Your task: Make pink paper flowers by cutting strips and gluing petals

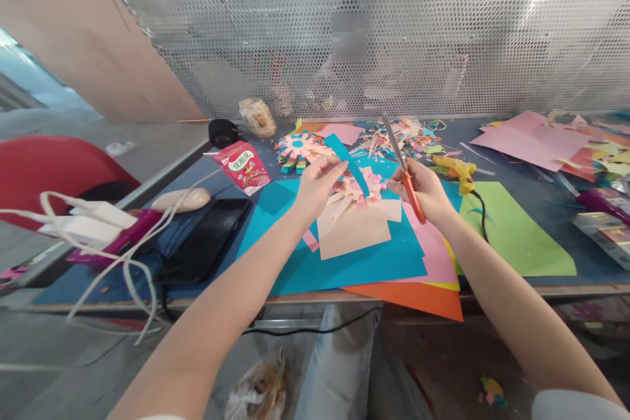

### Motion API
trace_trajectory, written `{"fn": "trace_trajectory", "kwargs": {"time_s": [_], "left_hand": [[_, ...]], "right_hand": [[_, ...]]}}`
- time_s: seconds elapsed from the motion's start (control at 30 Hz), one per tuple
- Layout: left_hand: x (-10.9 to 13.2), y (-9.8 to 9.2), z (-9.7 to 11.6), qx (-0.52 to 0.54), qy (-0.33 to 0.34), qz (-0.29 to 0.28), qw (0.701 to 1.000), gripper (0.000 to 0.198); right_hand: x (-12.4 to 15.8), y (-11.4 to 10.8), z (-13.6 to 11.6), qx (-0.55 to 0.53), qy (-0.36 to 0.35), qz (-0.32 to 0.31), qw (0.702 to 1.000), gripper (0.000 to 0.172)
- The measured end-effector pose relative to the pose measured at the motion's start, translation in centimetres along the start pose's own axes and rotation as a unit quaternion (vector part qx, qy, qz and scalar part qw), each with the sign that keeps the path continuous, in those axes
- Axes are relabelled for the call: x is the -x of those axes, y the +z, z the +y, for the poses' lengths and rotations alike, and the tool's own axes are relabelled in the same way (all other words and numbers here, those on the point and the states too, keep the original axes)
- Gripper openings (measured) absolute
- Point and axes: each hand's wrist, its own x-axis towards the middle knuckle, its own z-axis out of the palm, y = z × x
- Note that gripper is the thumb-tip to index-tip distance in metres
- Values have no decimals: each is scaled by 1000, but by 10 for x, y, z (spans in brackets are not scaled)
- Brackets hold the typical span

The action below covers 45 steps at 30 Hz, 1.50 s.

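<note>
My left hand (319, 185) pinches a narrow blue paper strip (350, 164), which slants down to the right from above my fingers. In my right hand (422, 191) is a pair of scissors (408, 177) with orange handles, blades pointing up and away from the strip. Beneath both hands lie peach paper pieces (355, 231), some cut into fringes, on a large blue sheet (290, 269). Pink, yellow and orange sheets (418, 298) stick out under it. Beyond my left hand sits a layered paper flower (298, 144) in peach and blue.
Paper scraps (398, 138) are heaped along the perforated metal panel (295, 13). A yellow glue gun (455, 170) rests on the right near a green sheet (516, 230). On the left are a pink drink carton (243, 167), a black phone (207, 239) and tangled white cables (130, 256).
</note>
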Motion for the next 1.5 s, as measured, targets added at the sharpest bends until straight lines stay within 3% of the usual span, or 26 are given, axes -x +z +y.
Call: {"fn": "trace_trajectory", "kwargs": {"time_s": [0.17, 0.4, 0.6, 0.7, 0.8, 0.87, 0.93, 1.0, 1.07, 1.13, 1.27, 1.37, 1.5], "left_hand": [[-1, 1, 5, 69, 3, 26, 997, 23], [6, 9, 0, 74, -18, 8, 997, 26], [17, 19, -9, 48, -71, -100, 991, 22], [16, 15, -7, -29, -66, -149, 986, 22], [12, 7, -3, -178, 43, -129, 975, 25], [11, 2, 0, -283, 104, -129, 945, 23], [11, 0, 0, -362, 118, -170, 909, 16], [13, 1, -2, -403, 122, -217, 881, 10], [14, 3, -5, -404, 120, -235, 876, 8], [14, 5, -6, -357, 101, -209, 905, 5], [7, 5, 0, -135, 24, -52, 989, 16], [2, 1, 6, -26, 16, 27, 999, 24], [-1, -2, 8, 0, 71, 68, 995, 24]], "right_hand": [[1, 1, 4, 64, 15, -24, 998, 35], [3, 11, -1, -61, 42, -35, 997, 43], [-2, 10, 2, -130, 7, 51, 990, 41], [-4, 4, -1, -164, 14, 84, 983, 43], [-4, -4, -7, -137, 4, 76, 988, 42], [-3, -8, -10, -88, -19, 45, 995, 41], [-1, -9, -13, -38, -35, 17, 999, 40], [0, -7, -14, -3, -38, 2, 999, 40], [2, -5, -14, 9, -40, -8, 999, 40], [3, -4, -14, 4, -44, -19, 999, 40], [4, -9, -11, 47, -55, 6, 997, 38], [4, -14, -10, 161, -35, -11, 986, 36], [6, -13, -9, 312, 20, -113, 943, 40]]}}
